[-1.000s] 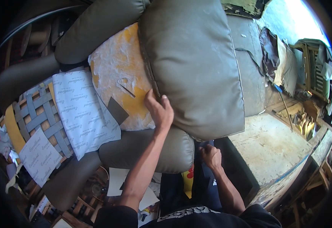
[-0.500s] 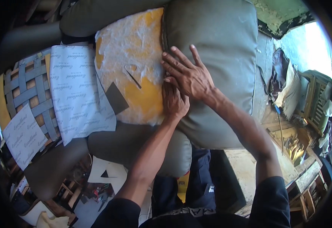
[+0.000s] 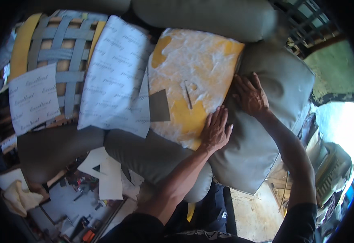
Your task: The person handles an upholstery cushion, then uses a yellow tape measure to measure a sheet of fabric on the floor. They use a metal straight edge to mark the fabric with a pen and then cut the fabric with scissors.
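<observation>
My left hand point(image 3: 217, 127) lies with fingers extended on the edge of a yellow foam pad point(image 3: 195, 125) with torn white fibre over it, beside a padded grey cushion point(image 3: 282, 81). Higher along the same seam, my right hand point(image 3: 250, 93) rests on the cushion with fingers spread and bent slightly. A thin dark slit or object point(image 3: 188, 97) shows on the foam; I cannot tell which. Left of it are a dark square piece point(image 3: 159, 105), a printed white sheet point(image 3: 106, 69), woven grey webbing point(image 3: 65, 52) and a smaller printed sheet point(image 3: 33, 99).
Grey padded rolls point(image 3: 201, 16) point(image 3: 154, 164) border the foam above and below. At lower left are white cut pieces point(image 3: 110, 178) and scattered tools point(image 3: 84, 210). A worn pale box top point(image 3: 250, 214), wooden frames point(image 3: 331, 170) and a bright opening point(image 3: 343, 125) are at the right.
My right hand rose from below the cushion onto the seam, over my left, and has since moved apart from it, further up the seam. The view has turned, shifting the pieces.
</observation>
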### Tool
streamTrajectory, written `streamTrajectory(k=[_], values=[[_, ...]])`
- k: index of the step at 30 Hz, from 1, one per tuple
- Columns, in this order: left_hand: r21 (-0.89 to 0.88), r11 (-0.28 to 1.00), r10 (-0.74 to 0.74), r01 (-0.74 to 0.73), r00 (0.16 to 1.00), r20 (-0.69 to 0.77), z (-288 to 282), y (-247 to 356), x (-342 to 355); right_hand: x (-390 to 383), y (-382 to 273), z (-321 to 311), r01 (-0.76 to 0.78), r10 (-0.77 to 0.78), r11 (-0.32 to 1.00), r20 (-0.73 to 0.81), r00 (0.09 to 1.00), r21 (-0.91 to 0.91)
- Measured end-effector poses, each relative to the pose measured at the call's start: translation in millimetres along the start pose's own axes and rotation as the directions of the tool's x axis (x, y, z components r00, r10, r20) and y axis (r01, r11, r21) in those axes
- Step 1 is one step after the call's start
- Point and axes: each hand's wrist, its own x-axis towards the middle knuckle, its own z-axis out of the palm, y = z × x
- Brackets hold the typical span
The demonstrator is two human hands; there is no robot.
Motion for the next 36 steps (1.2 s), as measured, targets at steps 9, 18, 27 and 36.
streamTrajectory(k=[9,18,27,36], values=[[-0.33,0.944,-0.08,0.002,0.971,-0.225,-77,-41,-10,15,-42,-31,-0.179,0.179,0.983,0.001,0.984,0.027],[0.388,0.741,-0.645,0.549,0.743,0.179,-189,-215,-84,-67,-236,-74,-0.359,0.359,0.67,0.14,0.923,0.65],[-0.571,0.813,0.301,0.111,0.76,0.577,-441,-94,-124,-2,-300,-178,-0.428,0.55,0.564,0.065,0.833,0.706],[-0.994,0.015,0.931,-0.106,0.364,-0.025,-642,-91,-252,47,-296,-255,-0.369,-0.205,0.25,0.421,0.884,0.895]])
